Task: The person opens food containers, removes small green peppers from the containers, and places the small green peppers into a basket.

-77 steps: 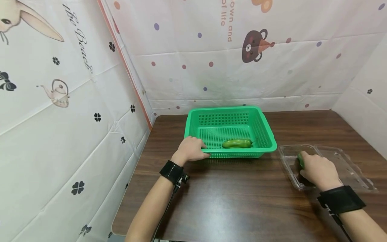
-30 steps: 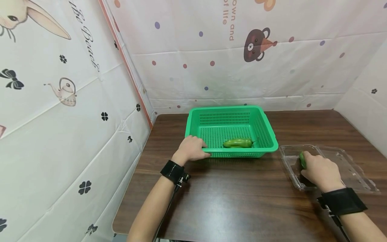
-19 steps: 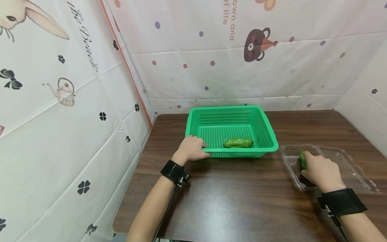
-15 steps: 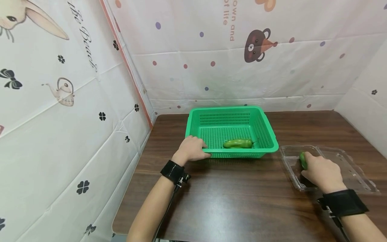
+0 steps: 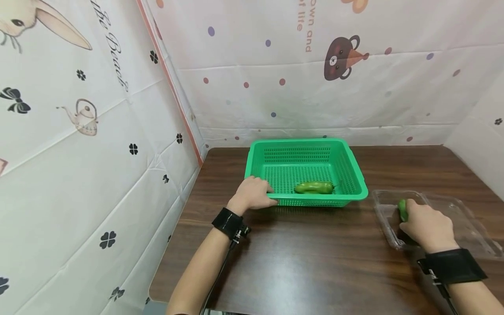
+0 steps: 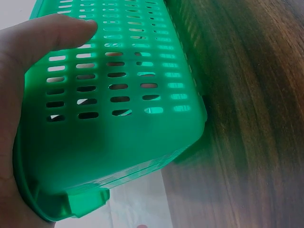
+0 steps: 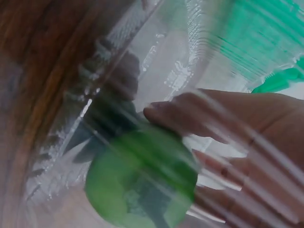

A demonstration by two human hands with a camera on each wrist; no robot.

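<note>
In the head view, a green plastic basket point(image 5: 307, 144) stands at the back of the table with a long green pepper point(image 5: 313, 187) lying in it. My left hand point(image 5: 253, 192) grips its front left corner, thumb against the outer slotted wall in the left wrist view. To the right, my right hand point(image 5: 429, 225) reaches into a clear plastic clamshell box point(image 5: 387, 227) and holds a second green pepper point(image 5: 402, 210) between thumb and fingers. The right wrist view shows that pepper point(image 7: 142, 180) stem end on, through the clear plastic wall. Most of it is hidden by my hand in the head view.
The box's clear lid point(image 5: 464, 218) lies folded out to the right on the brown wooden table point(image 5: 307, 258). Printed white sheets point(image 5: 252, 100) hang behind and at both sides. Each wrist wears a black strap point(image 5: 228, 222) with a cable.
The head view has shifted slightly, so the whole scene sits a little further right in it. Both hands keep their holds on the basket and the pepper.
</note>
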